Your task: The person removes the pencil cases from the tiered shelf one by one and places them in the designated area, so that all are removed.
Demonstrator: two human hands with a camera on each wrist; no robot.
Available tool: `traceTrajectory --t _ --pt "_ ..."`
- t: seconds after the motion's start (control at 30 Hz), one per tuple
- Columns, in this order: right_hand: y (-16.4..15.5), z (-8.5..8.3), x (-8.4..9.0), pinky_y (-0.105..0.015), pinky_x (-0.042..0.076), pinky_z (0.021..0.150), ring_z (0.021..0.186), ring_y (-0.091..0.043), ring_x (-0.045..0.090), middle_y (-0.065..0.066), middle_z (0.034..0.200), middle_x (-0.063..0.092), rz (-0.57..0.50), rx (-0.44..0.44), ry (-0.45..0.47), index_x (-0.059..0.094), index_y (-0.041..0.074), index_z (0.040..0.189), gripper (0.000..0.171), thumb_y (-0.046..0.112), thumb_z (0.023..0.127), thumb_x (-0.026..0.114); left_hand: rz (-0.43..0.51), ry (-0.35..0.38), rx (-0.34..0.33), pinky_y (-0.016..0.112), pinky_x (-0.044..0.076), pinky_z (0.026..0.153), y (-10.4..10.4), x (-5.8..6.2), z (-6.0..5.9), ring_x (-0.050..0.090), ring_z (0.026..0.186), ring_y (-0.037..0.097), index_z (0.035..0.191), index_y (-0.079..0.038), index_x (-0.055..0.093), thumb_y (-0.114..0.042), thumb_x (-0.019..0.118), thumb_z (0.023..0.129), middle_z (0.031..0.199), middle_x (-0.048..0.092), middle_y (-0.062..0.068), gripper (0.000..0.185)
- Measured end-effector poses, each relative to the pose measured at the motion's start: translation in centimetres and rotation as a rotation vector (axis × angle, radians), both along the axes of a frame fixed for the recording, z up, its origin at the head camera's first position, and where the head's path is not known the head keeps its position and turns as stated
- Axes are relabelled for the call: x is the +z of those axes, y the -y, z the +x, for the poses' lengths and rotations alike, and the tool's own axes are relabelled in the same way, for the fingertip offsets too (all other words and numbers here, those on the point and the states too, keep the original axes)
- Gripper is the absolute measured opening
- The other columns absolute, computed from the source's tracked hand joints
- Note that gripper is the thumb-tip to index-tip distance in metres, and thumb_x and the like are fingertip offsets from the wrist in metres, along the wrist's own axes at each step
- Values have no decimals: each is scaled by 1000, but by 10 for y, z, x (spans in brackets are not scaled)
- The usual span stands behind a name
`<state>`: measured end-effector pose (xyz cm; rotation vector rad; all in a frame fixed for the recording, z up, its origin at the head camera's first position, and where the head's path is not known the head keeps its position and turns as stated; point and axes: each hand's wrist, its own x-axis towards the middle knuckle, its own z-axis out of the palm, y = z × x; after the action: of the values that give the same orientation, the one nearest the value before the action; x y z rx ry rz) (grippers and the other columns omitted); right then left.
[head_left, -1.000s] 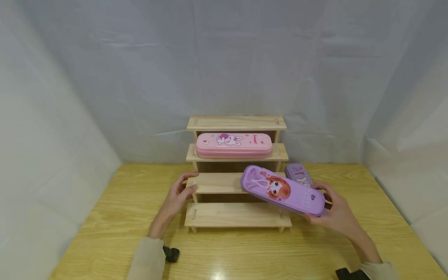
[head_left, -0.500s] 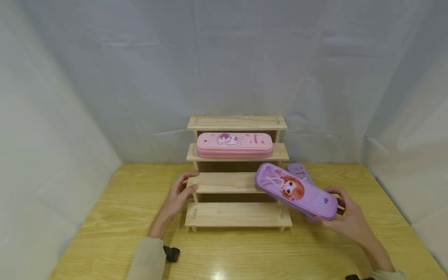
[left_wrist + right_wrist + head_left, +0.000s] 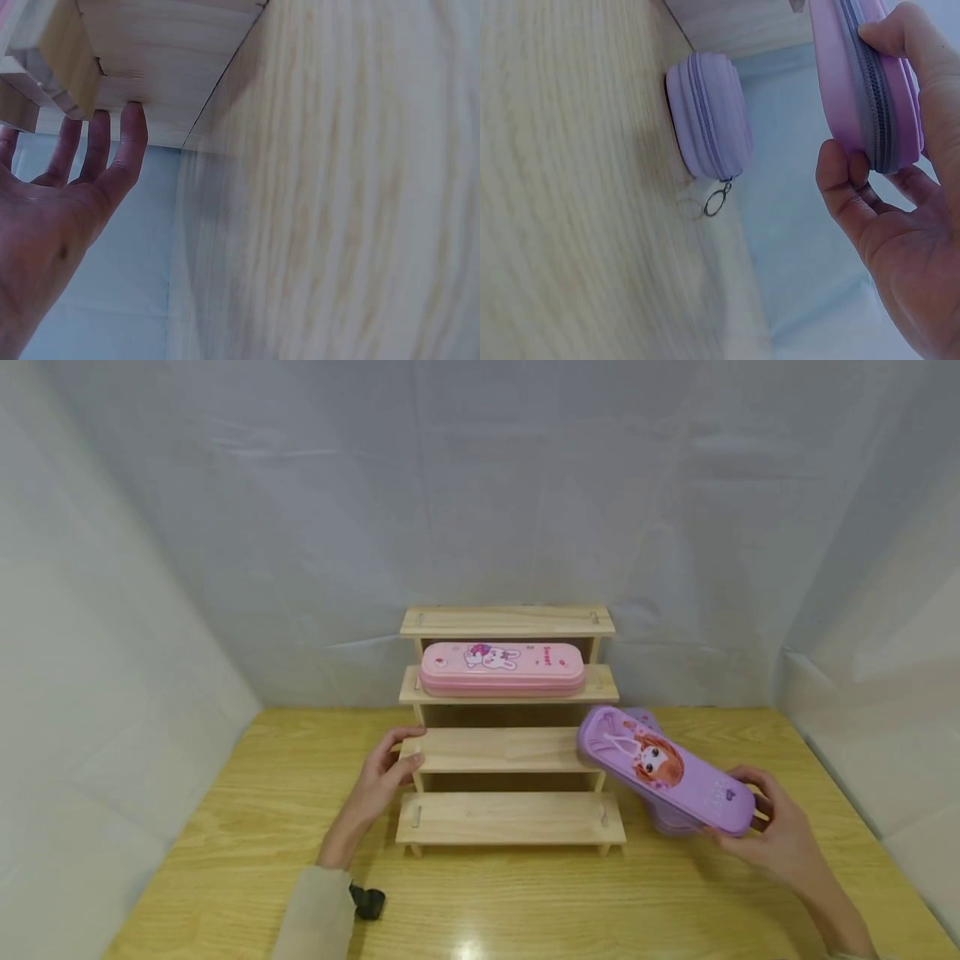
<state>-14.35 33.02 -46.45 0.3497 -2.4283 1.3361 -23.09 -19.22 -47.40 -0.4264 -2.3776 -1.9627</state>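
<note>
The purple pencil case [image 3: 666, 768], gripped by the right hand [image 3: 780, 835], has moved right, off the rack [image 3: 510, 818].

The pink pencil case [image 3: 502, 668] reads "Sweet"; the lettering on the purple pencil case [image 3: 664, 770] is too small to read.

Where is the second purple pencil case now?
In the head view, the second purple case lies on the table, right of the wooden rack, mostly hidden under the girl case that the right hand holds.
</note>
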Motion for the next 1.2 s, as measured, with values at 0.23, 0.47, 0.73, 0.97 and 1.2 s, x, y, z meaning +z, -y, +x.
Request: traceTrajectory --t 0.23,0.47,0.73,0.97,1.2 --pt "-8 8 -1 -9 52 75 100 10 59 22 121 55 -22 -58 10 48 -3 134 79 -18 66 84 2 -3 -3 30 56 82 0 0 1 59 100 12 142 -9 53 -19 56 106 152 47 10 38" --pt "-21 16 -4 -10 53 72 98 12 59 25 121 54 5 -124 -1 50 2 136 79 -18 67 84 1 -21 -6 30 56 81 1 -1 0 58 98 13 142 -9 53 -19 56 106 152 47 10 37" --pt "-29 18 -5 -8 50 66 85 14 58 32 111 54 13 -281 24 55 11 131 71 -7 71 87 2 -24 -11 29 56 80 2 -1 0 58 97 13 143 -9 52 -18 55 106 152 47 10 38" --pt "-34 15 -6 -9 44 60 69 9 55 37 103 51 49 -426 46 55 4 130 69 5 71 91 -11 -20 -9 30 56 82 2 -2 0 58 99 14 143 -10 52 -19 54 107 153 47 11 38" --pt "-41 11 -9 -12 43 55 64 5 52 32 99 47 66 -493 76 55 5 133 71 12 73 91 0 -10 -6 31 57 82 1 -2 0 58 101 13 143 -9 52 -19 55 106 153 46 11 38"
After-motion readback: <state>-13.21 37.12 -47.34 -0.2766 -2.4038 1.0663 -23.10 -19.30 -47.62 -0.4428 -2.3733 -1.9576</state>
